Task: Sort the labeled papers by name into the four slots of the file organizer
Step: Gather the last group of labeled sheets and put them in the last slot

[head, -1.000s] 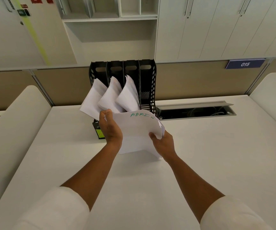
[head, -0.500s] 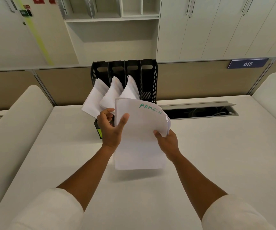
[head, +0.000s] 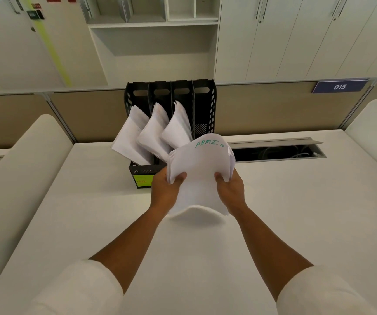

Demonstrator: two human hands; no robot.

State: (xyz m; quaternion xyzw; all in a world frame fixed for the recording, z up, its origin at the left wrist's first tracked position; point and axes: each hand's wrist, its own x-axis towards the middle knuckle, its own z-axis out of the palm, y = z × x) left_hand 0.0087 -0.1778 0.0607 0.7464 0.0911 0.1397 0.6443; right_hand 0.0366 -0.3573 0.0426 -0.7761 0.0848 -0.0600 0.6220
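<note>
Black four-slot file organizer (head: 203, 105) at the desk's (head: 296, 223) far edge, three slots filled — left hand (head: 164, 192) and right hand (head: 230, 189) both pinching one ADMIN stack (head: 198, 176).

The person wears a white top. Both sleeves, the left sleeve (head: 78, 289) and the right sleeve (head: 319, 292), are pushed up. The forearms and hands are bare.

File organizer (head: 205, 105): black, perforated sides. Paper stack (head: 200, 176) before it: white, green "ADMIN" lettering. Yellow-green label (head: 144, 181) on organizer's front. Desk (head: 296, 212): white.
</note>
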